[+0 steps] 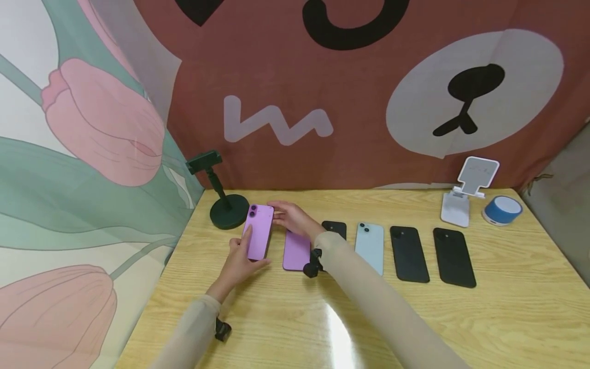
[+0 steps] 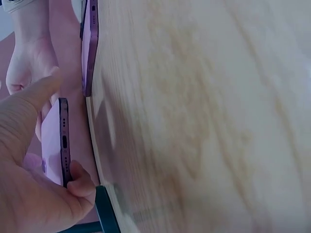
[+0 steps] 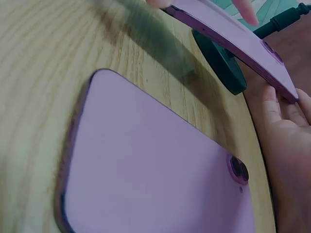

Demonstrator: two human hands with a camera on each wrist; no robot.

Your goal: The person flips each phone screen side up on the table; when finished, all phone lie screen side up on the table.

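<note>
A purple phone (image 1: 260, 231) is held off the table, its back with the camera lenses turned up. My left hand (image 1: 238, 260) grips its lower part, thumb over the back; the left wrist view shows the phone's port edge (image 2: 64, 141) close to the fingers. At the upper right corner, the fingers of my right hand (image 1: 295, 218) pinch the same phone, as the right wrist view (image 3: 286, 131) also shows. Below the right hand, a second purple phone (image 1: 296, 252) lies face down on the table, partly covered by that hand in the head view.
A dark green stand (image 1: 229, 211) is behind the held phone. Rightward lie a black phone (image 1: 335, 227), partly hidden by my arm, a light blue phone (image 1: 370, 243) and two dark phones (image 1: 409, 254), (image 1: 454, 257). A white phone holder (image 1: 456, 209) and blue speaker (image 1: 502, 211) stand back right.
</note>
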